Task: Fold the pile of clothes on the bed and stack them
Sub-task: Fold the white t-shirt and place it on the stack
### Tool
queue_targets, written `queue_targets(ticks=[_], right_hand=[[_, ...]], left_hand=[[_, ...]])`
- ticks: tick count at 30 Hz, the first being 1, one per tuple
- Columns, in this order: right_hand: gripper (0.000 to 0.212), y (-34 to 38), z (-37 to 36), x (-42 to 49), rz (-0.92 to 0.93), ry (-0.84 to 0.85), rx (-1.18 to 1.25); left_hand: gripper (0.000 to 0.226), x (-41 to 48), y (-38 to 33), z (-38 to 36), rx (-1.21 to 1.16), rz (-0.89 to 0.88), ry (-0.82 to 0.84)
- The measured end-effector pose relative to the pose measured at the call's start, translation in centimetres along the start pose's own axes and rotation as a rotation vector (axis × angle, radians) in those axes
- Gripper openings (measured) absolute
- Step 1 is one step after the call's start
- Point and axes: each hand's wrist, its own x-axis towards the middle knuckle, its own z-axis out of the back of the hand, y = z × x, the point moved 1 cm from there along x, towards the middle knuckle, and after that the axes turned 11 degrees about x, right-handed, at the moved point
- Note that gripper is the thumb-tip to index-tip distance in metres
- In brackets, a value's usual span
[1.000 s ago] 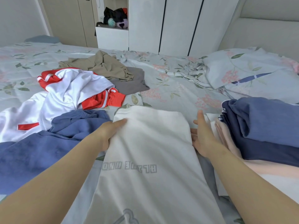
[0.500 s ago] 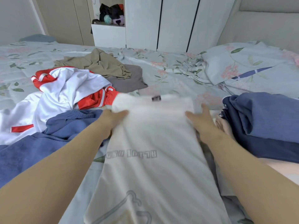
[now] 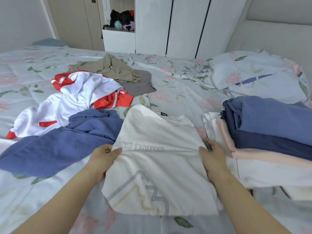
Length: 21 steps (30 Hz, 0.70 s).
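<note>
Gripping the white T-shirt [image 3: 157,159] in the middle of the frame, the left hand [image 3: 103,159] and right hand [image 3: 214,157] each pinch a side edge, thumbs on top. To fold well, both hands should probably move level so the edges meet squarely. Then smooth it flat before it joins the folded stack [image 3: 270,129] at right. The unfolded clothes [image 3: 81,98] wait at left.

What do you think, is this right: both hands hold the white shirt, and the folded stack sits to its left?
No. The head view shows the stack right of the shirt, not left. The left hand and right hand do hold the shirt.
</note>
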Motion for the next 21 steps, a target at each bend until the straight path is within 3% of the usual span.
queue_targets(ticks=[4,7,10,14,16,19,21], right_hand=[[0.055,-0.5,1.7,-3.4,-0.146,0.146,-0.049],[0.062,-1.4,3.8,-6.0,-0.241,0.245,0.013],[0.048,-1.5,4.6,-8.3,-0.170,0.291,0.024],[0.049,-1.0,5.3,-9.6,0.014,0.092,0.208],[0.046,-1.1,5.8,-10.2,0.036,0.106,0.240],[0.044,-2.0,6.3,-11.2,-0.088,0.253,0.191],[0.049,-2.6,6.7,-11.3,-0.100,0.267,0.095]], left_hand=[[0.030,-3.8,0.8,0.4,0.000,0.052,0.176],[0.024,-6.8,2.1,1.0,0.096,-0.045,0.349],[0.014,-8.3,3.3,1.0,0.065,-0.137,0.256],[0.011,-9.7,3.1,1.1,-0.047,-0.234,0.039],[0.018,-10.3,3.5,1.4,0.021,-0.273,0.093],[0.017,-10.9,4.8,1.9,0.183,-0.244,0.305],[0.024,-11.0,4.9,2.0,0.175,-0.228,0.286]])
